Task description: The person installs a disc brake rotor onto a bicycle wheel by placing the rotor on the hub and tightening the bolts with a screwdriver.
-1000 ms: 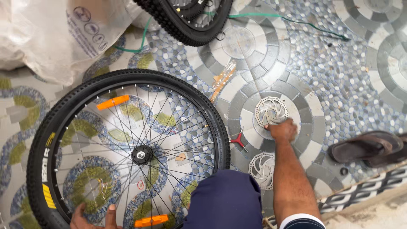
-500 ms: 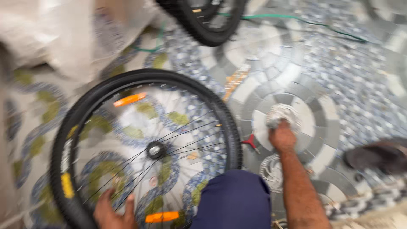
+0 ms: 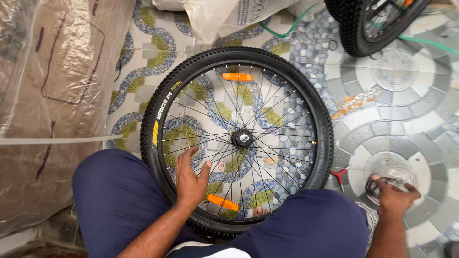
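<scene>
A black bicycle wheel with knobby tyre, thin spokes and two orange reflectors lies flat on the patterned tile floor between my knees. My left hand rests palm down on the spokes near the lower left rim, fingers spread, holding nothing. My right hand is off to the right on the floor, fingers closed on a metal brake disc rotor in a clear plastic wrapper. A small red-handled tool lies on the floor between the wheel and that hand.
A second knobby wheel sits at the top right with a green cord beside it. Large plastic-wrapped packages fill the left side, white bags the top. Another clear round wrapper and an orange wrapper lie on the tiles.
The view swung left and down, so the wheel now sits centred. My left hand slid from the lower rim up onto the spokes. My right hand kept hold of the wrapped rotor.
</scene>
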